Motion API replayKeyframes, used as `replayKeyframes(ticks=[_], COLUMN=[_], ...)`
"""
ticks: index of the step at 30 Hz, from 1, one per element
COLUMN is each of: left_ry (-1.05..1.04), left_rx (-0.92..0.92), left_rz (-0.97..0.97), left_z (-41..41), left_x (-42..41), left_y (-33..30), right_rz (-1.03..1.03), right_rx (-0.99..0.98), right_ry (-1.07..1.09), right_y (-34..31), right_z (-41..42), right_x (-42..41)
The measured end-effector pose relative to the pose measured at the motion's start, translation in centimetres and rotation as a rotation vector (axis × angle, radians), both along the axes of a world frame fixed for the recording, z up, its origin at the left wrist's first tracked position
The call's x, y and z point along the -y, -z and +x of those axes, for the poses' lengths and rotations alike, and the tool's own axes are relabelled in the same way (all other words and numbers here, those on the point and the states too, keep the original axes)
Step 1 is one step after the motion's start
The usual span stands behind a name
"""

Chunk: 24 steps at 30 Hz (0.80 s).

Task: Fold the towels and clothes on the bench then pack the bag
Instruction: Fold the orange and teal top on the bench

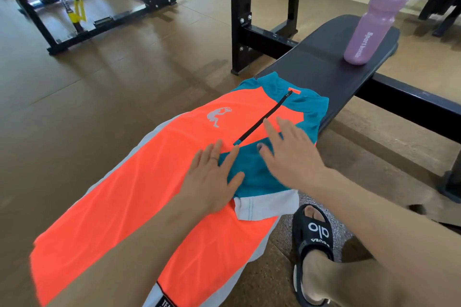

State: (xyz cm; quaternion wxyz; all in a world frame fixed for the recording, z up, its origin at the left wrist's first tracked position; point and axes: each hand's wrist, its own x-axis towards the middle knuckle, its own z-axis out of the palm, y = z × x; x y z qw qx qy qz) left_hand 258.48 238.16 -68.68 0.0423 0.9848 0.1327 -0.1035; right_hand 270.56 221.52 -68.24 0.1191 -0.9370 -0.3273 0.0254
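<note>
Folding was the step in hand, as I judged it: the orange and teal zip-neck sports shirt [154, 182] lay flat along the black padded bench [324, 62], one teal sleeve with a white cuff already turned in across the chest. My left hand [212, 182] lay flat on the orange cloth with its fingers [217, 154] straight and slightly spread, touching the near edge of the folded sleeve. My right hand [291, 154] hovered or rested just beyond them over the teal panel, fingers spread and holding nothing; I could not tell whether it touched the cloth.

Next, I reckoned, the far side wanted turning in to match, then the length doubling over.

Well beyond the fingers, a pink plastic sports bottle with a white cap [374, 17] stood upright on the bench end; what it held I could not see. No bag showed anywhere in view.
</note>
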Motion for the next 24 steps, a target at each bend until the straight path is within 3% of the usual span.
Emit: replayKeyframes(ticks=[3, 11, 18, 24], left_ry=[0.037, -0.110, -0.275, -0.182], left_rx=[-0.039, 0.174, 0.129, 0.002], left_rz=[-0.017, -0.199, -0.538, -0.754], left_z=[-0.4, 5.9, 16.4, 25.5], left_x=[-0.5, -8.9, -13.2, -13.3], left_y=[0.8, -1.2, -1.3, -0.5], right_rz=[-0.165, -0.082, -0.069, -0.142], right_rx=[-0.012, -0.031, -0.088, -0.012], right_ry=[-0.030, 0.044, 0.008, 0.044], right_y=[2.9, 0.0, 0.7, 2.0], right_z=[-0.9, 5.4, 9.0, 11.3], right_x=[-0.6, -5.6, -10.8, -11.1])
